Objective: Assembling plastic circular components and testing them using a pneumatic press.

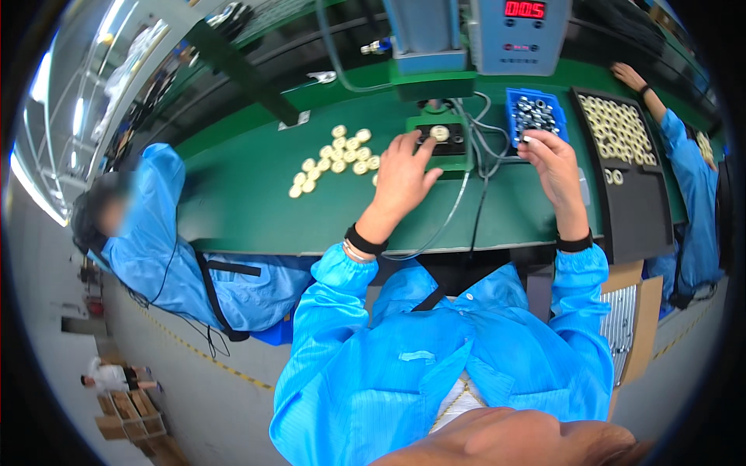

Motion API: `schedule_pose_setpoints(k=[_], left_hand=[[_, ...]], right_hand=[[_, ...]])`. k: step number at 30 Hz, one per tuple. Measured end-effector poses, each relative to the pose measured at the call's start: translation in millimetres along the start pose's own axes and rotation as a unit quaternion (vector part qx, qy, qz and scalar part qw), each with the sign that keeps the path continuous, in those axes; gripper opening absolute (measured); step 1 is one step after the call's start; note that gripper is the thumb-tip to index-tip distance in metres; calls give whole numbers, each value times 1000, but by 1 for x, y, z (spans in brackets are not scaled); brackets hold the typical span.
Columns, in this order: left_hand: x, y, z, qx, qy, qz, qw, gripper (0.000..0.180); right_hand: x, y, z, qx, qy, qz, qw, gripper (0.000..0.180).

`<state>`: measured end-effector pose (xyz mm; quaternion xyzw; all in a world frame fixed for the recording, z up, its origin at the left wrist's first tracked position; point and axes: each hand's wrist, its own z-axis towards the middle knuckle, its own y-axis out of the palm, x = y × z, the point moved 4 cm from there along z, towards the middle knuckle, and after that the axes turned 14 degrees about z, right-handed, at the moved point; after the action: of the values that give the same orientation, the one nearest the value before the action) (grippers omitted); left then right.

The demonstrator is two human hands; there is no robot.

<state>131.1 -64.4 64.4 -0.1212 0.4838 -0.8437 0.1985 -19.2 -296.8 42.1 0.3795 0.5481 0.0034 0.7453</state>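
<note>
My left hand (402,172) reaches to the black fixture (423,145) under the press, fingers spread and thumb out. Its fingertips are beside a cream round part (440,133) that sits in the fixture; whether they touch it I cannot tell. My right hand (553,161) is raised at the near edge of a blue bin (510,116) of shiny metal fittings (533,113). Between its thumb and index finger is a small metal fitting (528,139), mostly hidden by the fingertips. Several loose cream round parts (339,154) lie on the green table left of my left hand.
The press (427,46) stands behind the fixture, beside a control box (519,35) with a red display. Cables (483,144) run between fixture and bin. A black tray (639,203) holding rows of cream parts stands at right. Co-workers in blue sit on both sides.
</note>
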Motion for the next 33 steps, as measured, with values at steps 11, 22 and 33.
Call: schedule_pose_setpoints(k=[11,22,33], left_hand=[[-56,-27,-104,55,-139,9,989,31],[-61,-8,-147,78,-180,69,978,18],[-63,-9,-146,98,-184,56,976,16]], right_hand=[[74,57,41,51,140,223,963,26],[96,122,63,47,182,281,941,14],[75,132,58,101,147,310,934,23]])
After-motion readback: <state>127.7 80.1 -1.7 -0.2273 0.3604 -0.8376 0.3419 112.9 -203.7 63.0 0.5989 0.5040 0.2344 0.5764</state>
